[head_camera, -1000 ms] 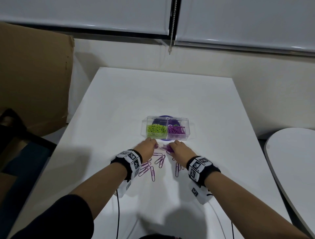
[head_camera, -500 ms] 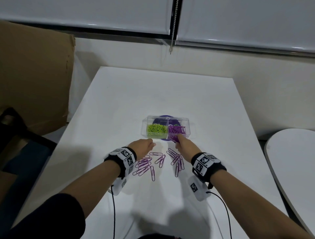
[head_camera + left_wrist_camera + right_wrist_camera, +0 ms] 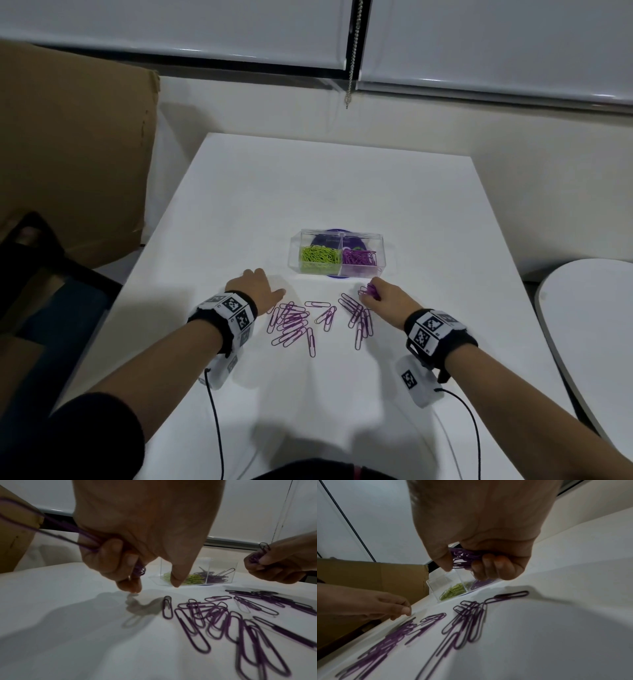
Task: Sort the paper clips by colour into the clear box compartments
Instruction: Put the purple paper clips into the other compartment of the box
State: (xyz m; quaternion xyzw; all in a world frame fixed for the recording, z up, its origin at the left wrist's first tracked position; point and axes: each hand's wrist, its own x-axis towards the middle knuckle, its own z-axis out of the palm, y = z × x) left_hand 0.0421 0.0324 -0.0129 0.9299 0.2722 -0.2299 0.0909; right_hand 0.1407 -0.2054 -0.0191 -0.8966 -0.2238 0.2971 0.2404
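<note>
The clear box stands mid-table, with green clips in its left compartment and purple clips in its right. Several loose purple clips lie in front of it on the white table. My right hand hovers just in front of the box's right end and grips a bunch of purple clips. My left hand is left of the pile, fingertips down on the table; its curled fingers hold a few purple clips, with long ends sticking out to the left.
A brown cardboard sheet leans at the table's left, with a dark chair below it. A second white table stands to the right. Wrist cables trail over the near table edge.
My right hand reached up to the purple compartment, then drew back towards the pile, still gripping clips. My left hand slid left, away from the loose clips.
</note>
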